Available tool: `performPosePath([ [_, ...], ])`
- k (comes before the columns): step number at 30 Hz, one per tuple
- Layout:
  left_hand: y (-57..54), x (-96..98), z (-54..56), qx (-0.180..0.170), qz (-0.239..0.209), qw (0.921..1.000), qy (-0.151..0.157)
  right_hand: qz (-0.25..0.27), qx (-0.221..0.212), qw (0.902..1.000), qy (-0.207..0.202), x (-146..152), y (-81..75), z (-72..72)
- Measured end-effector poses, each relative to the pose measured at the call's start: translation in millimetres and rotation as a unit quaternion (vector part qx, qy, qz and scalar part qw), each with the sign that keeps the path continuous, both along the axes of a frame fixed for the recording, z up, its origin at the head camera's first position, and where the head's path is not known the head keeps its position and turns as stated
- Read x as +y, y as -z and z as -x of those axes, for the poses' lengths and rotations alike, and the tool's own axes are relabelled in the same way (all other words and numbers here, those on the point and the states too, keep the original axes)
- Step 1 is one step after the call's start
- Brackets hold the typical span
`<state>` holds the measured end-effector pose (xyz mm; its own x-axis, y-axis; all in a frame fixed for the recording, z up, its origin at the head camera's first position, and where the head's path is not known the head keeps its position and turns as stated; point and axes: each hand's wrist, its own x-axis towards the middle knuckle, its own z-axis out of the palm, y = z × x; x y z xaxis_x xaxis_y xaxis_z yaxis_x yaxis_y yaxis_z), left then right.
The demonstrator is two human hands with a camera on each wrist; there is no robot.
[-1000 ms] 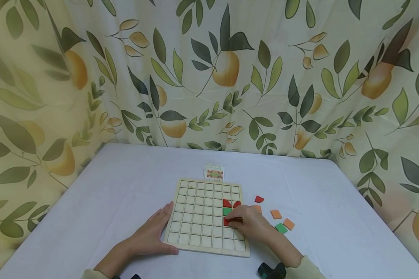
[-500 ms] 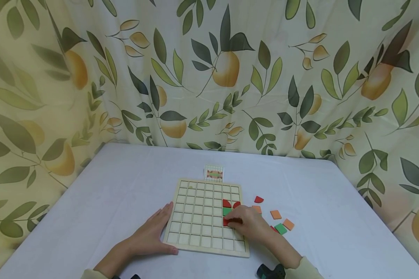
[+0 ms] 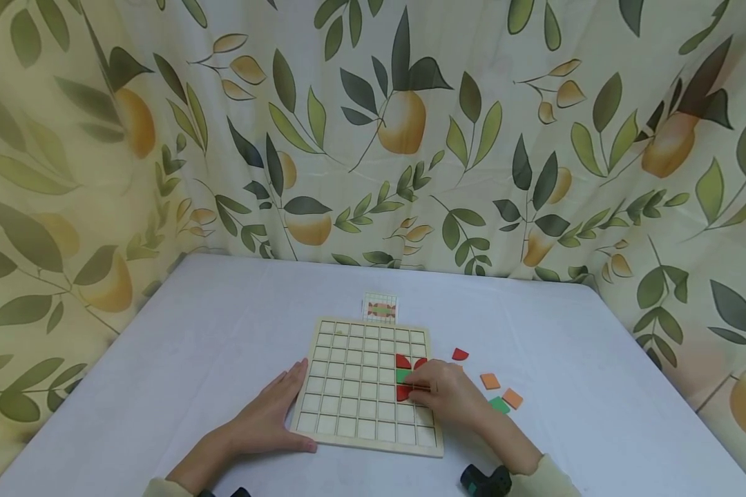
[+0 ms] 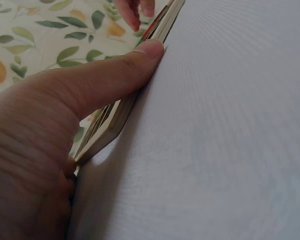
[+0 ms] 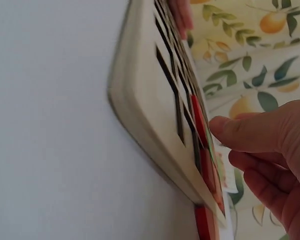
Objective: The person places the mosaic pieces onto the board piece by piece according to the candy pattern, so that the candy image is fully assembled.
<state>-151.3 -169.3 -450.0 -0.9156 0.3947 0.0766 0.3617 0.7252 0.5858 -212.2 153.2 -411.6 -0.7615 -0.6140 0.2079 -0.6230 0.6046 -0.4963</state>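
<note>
A wooden grid board (image 3: 347,407) lies on the table. My left hand (image 3: 267,417) steadies its near left corner, thumb (image 4: 125,70) straight along the front edge and fingers along the left side. Over the board's right part is my right hand (image 3: 450,393), its thumb and index fingertips beside a red quarter-circle tile (image 3: 403,393) set in a cell. Nothing shows between those fingertips. A green square tile (image 3: 403,376) and another red tile (image 3: 402,361) sit in the cells above, with a further red tile (image 3: 419,362) partly hidden by the hand.
Right of the board lie loose tiles: a red one (image 3: 460,354), orange squares (image 3: 490,381) and a green square (image 3: 499,405). A small printed pattern card (image 3: 380,308) touches the board's far edge. A leaf-and-fruit patterned curtain (image 3: 373,172) hangs behind the table.
My right hand has shifted slightly right and up, and more of the lower red tile shows in its cell. My left hand and the board stay practically in place.
</note>
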Motion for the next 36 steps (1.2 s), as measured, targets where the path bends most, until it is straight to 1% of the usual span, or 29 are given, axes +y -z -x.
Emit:
performPosePath([
  [3, 0.4, 0.3, 0.4, -0.004, -0.002, 1.0000, 0.001, 0.026, 0.016, 0.9994, 0.017, 10.0, -0.6, 3.4],
  [6, 1.1, 0.4, 1.1, -0.005, -0.001, 1.0000, 0.000, 0.045, 0.048, 0.9976, 0.022, 21.4, 1.0, 7.4],
  [8, 1.6, 0.0, 1.5, -0.003, 0.001, 1.0000, -0.001, 0.051, 0.061, 0.9965, 0.025, 28.2, 2.3, 9.1],
  [11, 2.4, -0.9, 1.8, 0.003, 0.003, 1.0000, -0.001, 0.050, 0.045, 0.9964, 0.052, 36.5, 1.9, 9.5],
  [15, 3.1, -1.7, 2.0, 0.006, 0.003, 1.0000, -0.001, 0.044, 0.002, 0.9935, 0.105, 45.8, 1.0, 9.7],
  [17, 3.2, -1.8, 2.0, 0.007, 0.005, 1.0000, -0.001, 0.041, -0.014, 0.9913, 0.124, 49.7, 1.5, 10.4],
  [22, 2.9, -1.6, 1.9, 0.007, 0.006, 1.0000, -0.004, 0.046, -0.042, 0.9874, 0.145, 57.3, 3.4, 14.0],
  [27, 3.1, -0.9, 1.9, 0.003, 0.008, 0.9999, -0.008, 0.061, -0.077, 0.9801, 0.172, 63.1, 6.3, 20.5],
  [29, 3.2, -0.6, 1.8, 0.003, 0.008, 0.9999, -0.008, 0.062, -0.087, 0.9793, 0.172, 65.2, 7.1, 22.0],
  [32, 3.1, -0.3, 1.4, 0.004, 0.006, 0.9999, -0.007, 0.059, -0.090, 0.9819, 0.157, 67.4, 9.0, 23.1],
  [36, 3.0, -0.2, 0.9, 0.005, 0.007, 1.0000, -0.005, 0.048, -0.071, 0.9880, 0.129, 69.7, 12.2, 23.4],
])
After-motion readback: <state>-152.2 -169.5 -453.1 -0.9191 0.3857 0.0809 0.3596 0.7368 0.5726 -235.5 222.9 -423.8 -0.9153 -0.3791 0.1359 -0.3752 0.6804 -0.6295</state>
